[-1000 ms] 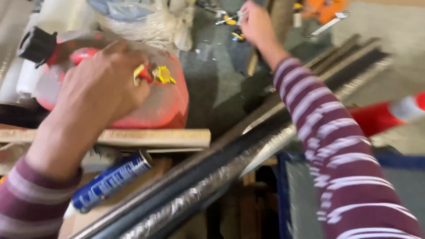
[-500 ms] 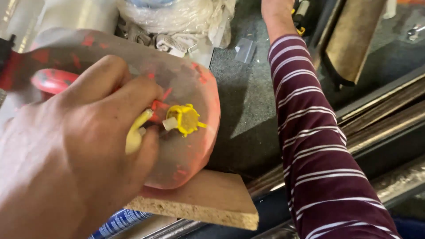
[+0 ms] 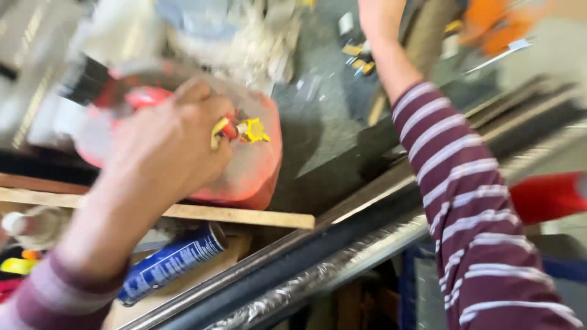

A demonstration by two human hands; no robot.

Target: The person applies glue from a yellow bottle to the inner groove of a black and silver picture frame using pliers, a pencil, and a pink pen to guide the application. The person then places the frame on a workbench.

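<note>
A translucent red fuel can (image 3: 257, 177) lies on its side on a wooden board (image 3: 244, 216). My left hand (image 3: 165, 146) rests on top of it, fingers pinched on a small yellow and red tab beside the can's yellow star-shaped cap (image 3: 254, 130). A black spout (image 3: 85, 82) sticks out at the can's left end. My right arm, in a maroon striped sleeve, reaches up across the dark bench. My right hand (image 3: 374, 15) is cut off by the top edge, so its fingers are hidden.
A blue spray can (image 3: 171, 263) lies under the board. Long dark metal rails (image 3: 342, 244) run diagonally across the middle. Small yellow bits (image 3: 358, 52) and an orange tool (image 3: 489, 21) lie at the back. A red object (image 3: 547, 195) sits at right.
The view has pulled back and shifted, so the rails and spray can show again. My left hand stays pinched at the yellow cap; my right arm still reaches towards the back.
</note>
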